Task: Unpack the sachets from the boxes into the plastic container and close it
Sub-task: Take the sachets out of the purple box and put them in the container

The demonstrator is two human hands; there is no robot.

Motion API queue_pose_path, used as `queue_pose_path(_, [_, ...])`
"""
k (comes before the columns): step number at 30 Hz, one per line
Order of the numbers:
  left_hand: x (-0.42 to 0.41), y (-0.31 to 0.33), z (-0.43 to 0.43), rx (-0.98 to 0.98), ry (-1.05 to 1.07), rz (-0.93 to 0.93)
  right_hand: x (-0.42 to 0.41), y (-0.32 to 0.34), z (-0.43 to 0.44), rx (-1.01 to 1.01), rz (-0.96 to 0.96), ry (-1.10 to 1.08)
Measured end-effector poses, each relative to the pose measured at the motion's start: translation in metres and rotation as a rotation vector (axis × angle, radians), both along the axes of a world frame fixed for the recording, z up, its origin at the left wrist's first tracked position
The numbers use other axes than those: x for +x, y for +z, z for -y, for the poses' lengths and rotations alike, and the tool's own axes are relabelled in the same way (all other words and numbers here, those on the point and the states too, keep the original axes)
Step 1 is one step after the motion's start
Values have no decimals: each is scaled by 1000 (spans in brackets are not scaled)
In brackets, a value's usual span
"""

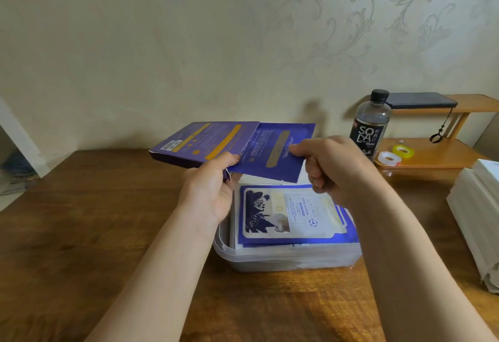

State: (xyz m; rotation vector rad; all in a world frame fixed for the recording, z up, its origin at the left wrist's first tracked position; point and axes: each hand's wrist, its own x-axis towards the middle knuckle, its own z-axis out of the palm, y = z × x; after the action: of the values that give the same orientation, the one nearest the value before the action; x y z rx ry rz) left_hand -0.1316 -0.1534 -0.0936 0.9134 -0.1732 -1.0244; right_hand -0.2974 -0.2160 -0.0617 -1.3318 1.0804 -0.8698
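Observation:
My left hand (209, 190) holds a flat purple box (205, 141) with yellow stripes by its open right end, raised above the table. A dark blue sachet (272, 149) sticks halfway out of that end, pinched at its right edge by my right hand (332, 163). Below both hands stands a clear plastic container (286, 258), open, with no lid in sight. Inside it lies a stack of sachets; the top sachet (291, 214) is blue-bordered with a pale printed face.
A dark soda bottle (370, 125) stands at the back right beside a small wooden shelf (432, 158) bearing two tape rolls (395, 154) and a dark phone (421, 99). White boxes (478, 214) are stacked at the right edge. The wall runs close behind the wooden table (94, 220).

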Motion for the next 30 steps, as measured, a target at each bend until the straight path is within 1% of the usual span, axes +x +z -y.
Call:
queue_pose_path(2, [2, -1, -1, 26, 43, 27, -4, 3, 0, -138, -152, 2])
queue_pose_path(3, [2, -2, 0, 38, 57, 38, -5, 1, 2, -240, -239, -20])
queue_pose_path(5, [1, -3, 1, 44, 71, 44, -6, -4, 5, -522, -440, -81])
queue_pose_path(7, [1, -5, 2, 37, 84, 36, -5, -14, 7, -771, -582, -50])
queue_pose_path(9, [1, -7, 2, 38, 87, 33, -1, -22, 9, -926, -693, -35])
queue_pose_path(11, [0, -9, 2, 46, 78, 35, 4, -26, 11, -1019, -729, -65])
queue_pose_path(14, [2, -7, 2, 52, 79, 18, 4, -27, 15, -1214, -594, -13])
queue_pose_path(16, [7, -4, 2, 51, 76, 0, -4, -26, 18, -1190, -524, 38])
queue_pose_path(19, [13, 0, 0, 47, 62, -21, -22, -12, 19, -1082, -378, 21])
queue_pose_path(23, [17, 2, -1, 16, 84, -59, -41, 3, 17, -940, -334, -83])
queue_pose_path(27, [20, 0, -4, -1, 146, -73, -45, 5, 13, -648, -249, -40])
queue_pose_path(30, [17, 2, -6, -49, 179, -83, -38, 3, 13, -317, -137, -34])
